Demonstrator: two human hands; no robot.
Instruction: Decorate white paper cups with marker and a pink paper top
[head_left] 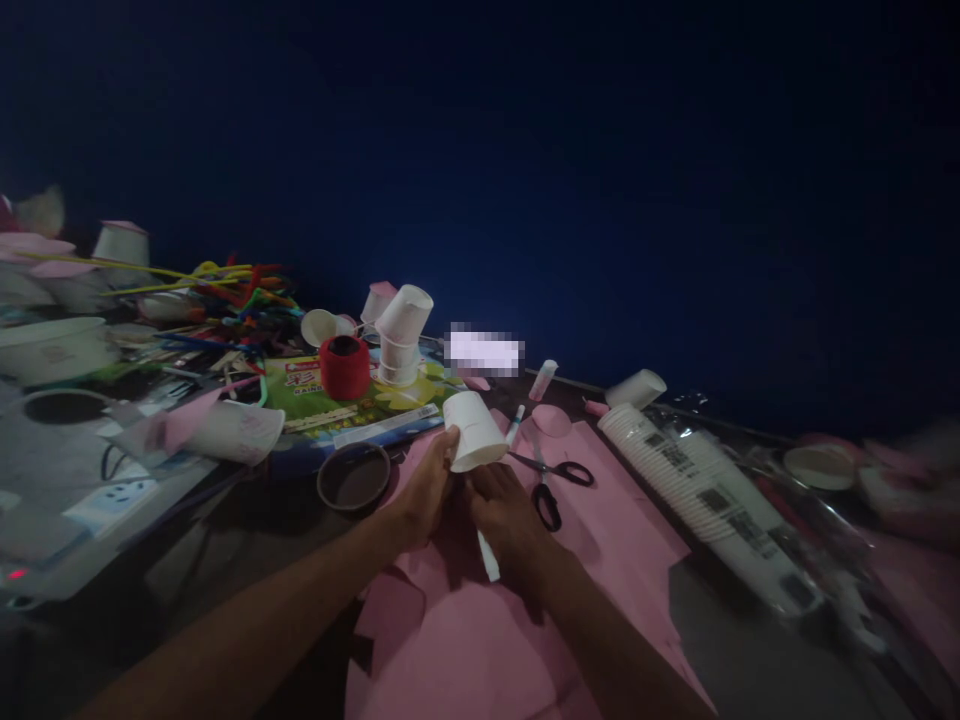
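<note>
A white paper cup [474, 430] is tilted above pink paper [480, 650], in the grip of my left hand [426, 490], whose thumb lies on the cup's side. Just below the cup is my right hand [510, 515], closed around a white stick-like pen [489, 556]; its lower end sticks out under the palm. Fingertips of both hands are partly hidden behind the cup. Black-handled scissors [551, 475] lie open on the pink paper, right of my right hand. Beyond the cup rests a white marker [515, 425] near a glue stick [544, 380].
Left of centre stand a red yarn roll [344, 368], stacked cups [401, 345] and a dark round lid [353, 477]. A power strip [112, 500] and pipe cleaners [247, 290] lie farther left. A wrapped cup sleeve [709, 500] lies at right.
</note>
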